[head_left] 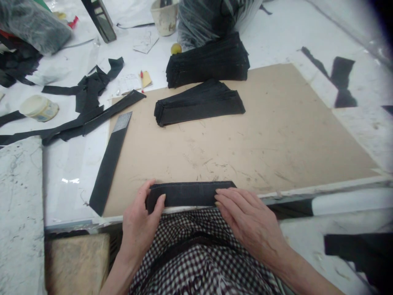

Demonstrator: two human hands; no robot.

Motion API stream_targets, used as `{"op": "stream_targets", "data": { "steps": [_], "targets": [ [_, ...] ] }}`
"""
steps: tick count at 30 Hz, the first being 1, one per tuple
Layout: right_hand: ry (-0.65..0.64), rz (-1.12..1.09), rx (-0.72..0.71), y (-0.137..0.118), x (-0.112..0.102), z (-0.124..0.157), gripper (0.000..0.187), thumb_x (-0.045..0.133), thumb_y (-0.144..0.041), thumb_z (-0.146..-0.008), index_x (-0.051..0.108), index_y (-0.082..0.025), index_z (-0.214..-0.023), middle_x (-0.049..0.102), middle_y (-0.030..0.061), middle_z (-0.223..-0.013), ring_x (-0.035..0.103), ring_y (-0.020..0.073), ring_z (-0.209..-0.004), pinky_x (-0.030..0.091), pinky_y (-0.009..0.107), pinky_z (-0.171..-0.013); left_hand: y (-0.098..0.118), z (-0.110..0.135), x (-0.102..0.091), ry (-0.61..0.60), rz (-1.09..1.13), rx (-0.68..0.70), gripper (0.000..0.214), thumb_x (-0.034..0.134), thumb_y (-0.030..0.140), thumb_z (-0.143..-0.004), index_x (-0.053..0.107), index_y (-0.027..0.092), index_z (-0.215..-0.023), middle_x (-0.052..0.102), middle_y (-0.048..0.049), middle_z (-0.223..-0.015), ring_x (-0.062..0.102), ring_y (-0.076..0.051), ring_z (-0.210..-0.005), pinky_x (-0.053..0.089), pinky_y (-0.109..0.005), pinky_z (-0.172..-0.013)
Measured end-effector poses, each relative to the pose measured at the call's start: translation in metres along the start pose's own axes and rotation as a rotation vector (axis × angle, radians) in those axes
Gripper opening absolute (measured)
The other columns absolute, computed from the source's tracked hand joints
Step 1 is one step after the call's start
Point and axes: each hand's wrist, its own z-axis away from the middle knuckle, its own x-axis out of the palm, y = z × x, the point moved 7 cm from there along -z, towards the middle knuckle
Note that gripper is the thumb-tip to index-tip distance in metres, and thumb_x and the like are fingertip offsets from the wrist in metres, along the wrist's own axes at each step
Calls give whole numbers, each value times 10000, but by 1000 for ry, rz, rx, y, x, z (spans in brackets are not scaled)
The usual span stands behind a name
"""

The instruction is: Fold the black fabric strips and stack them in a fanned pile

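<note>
A folded black fabric strip (188,194) lies along the front edge of the brown board (276,135). My left hand (144,217) grips its left end, thumb on top and fingers at the far side. At the strip's right end, my right hand (245,213) holds it with thumb and fingers close together. To the left rests a long black strip (112,168) with a grey patch at its far end. Beyond my hands, a fanned stack of black strips (201,102) sits on the board, and a taller stack of black strips (208,61) lies behind it.
Black fabric scraps (92,88) and a lidded tub (39,108) lie on the white table at left. A stained cup (165,18) and a plastic-wrapped bundle (211,20) stand at the back. More scraps (342,78) are at right. A red pen (141,78) lies near the board.
</note>
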Motion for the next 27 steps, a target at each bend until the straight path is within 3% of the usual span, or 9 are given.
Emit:
{"op": "stream_targets", "data": {
  "steps": [4,8,11,14,18,22,27],
  "targets": [
    [-27,35,13,-15,2,-10,235,543,-175,-969,656,-139,-1171,677,96,-1122,583,246,-1030,448,406,-941,0,0,1,5,-14,18,469,618,421,-905,523,282,-1343,673,-70,-1284,659,-292,-1150,544,-460,-941],
    [-94,-46,-130,-49,28,-27,374,493,-148,-967,587,-124,-1328,614,115,-1283,527,262,-1170,427,419,-1033,6,0,1,20,-14,80,453,593,398,-924,526,239,-1342,676,-93,-1271,671,-272,-1121,549,-425,-934],
    [-118,-52,-183,-64,47,-36,360,492,-150,-960,608,-116,-1299,623,111,-1282,530,265,-1156,452,424,-1009,9,1,-4,46,-38,112,475,602,390,-917,524,220,-1354,688,-107,-1234,681,-264,-1089,556,-400,-907],
    [-121,-26,-160,-65,55,-36,373,505,-130,-949,606,-120,-1308,628,110,-1282,540,267,-1143,465,425,-982,2,2,-13,55,-6,53,498,635,397,-896,526,243,-1358,712,-80,-1125,703,-225,-952,569,-351,-807],
    [-114,-36,-148,-62,54,-33,391,519,-119,-942,603,-134,-1324,627,109,-1284,547,260,-1148,464,418,-979,-17,2,-24,43,258,-74,486,631,411,-901,521,240,-1343,680,-4,-892,609,-117,-646,515,-250,-634],
    [-99,-64,-121,-60,53,-34,381,524,-119,-945,611,-148,-1315,631,94,-1276,539,256,-1151,443,410,-1001,-28,-1,-25,-3,386,-146,453,617,399,-907,526,223,-1315,636,29,-804,550,-95,-608,473,-225,-608],
    [-101,-72,-122,-61,52,-37,364,510,-115,-952,616,-154,-1298,643,86,-1251,548,250,-1129,434,404,-990,-31,-6,-24,-7,297,-138,456,622,390,-898,521,227,-1312,627,44,-783,532,-95,-594,464,-234,-624]
  ]
}}
